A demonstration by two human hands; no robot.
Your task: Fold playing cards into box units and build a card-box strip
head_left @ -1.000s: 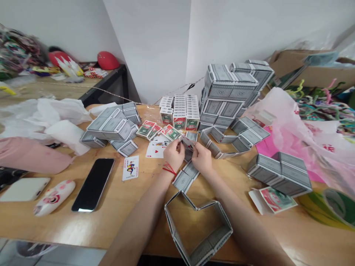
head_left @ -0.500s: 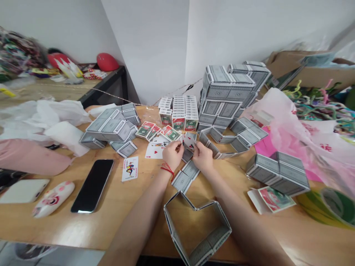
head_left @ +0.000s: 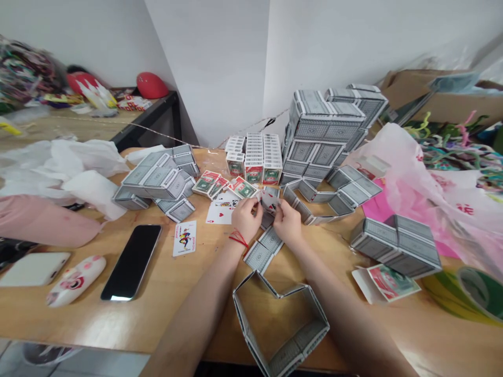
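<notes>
My left hand [head_left: 245,217] and my right hand [head_left: 287,222] pinch a playing card [head_left: 269,201] between them, its face with red marks turned toward me. Under and in front of the hands lie grey-backed cards [head_left: 262,250] joined in a strip. Nearer to me stands a heart-shaped frame [head_left: 301,343] of folded cards, between my forearms. Loose face-up cards [head_left: 220,212] lie just left of my left hand, and a joker card [head_left: 184,238] is farther left. Beyond my right hand sits another folded-card frame [head_left: 314,201].
Boxed card decks [head_left: 253,157] stand in rows at the back. A tall stack of card blocks [head_left: 318,128] rises behind on the right; more card blocks [head_left: 155,175] are at left. A phone [head_left: 131,263], an open card box [head_left: 387,284] and green-yellow tape [head_left: 463,293] lie around the table.
The card between my hands has tilted slightly, showing more of its face. Both hands stay in nearly the same place, and the view has shifted a little.
</notes>
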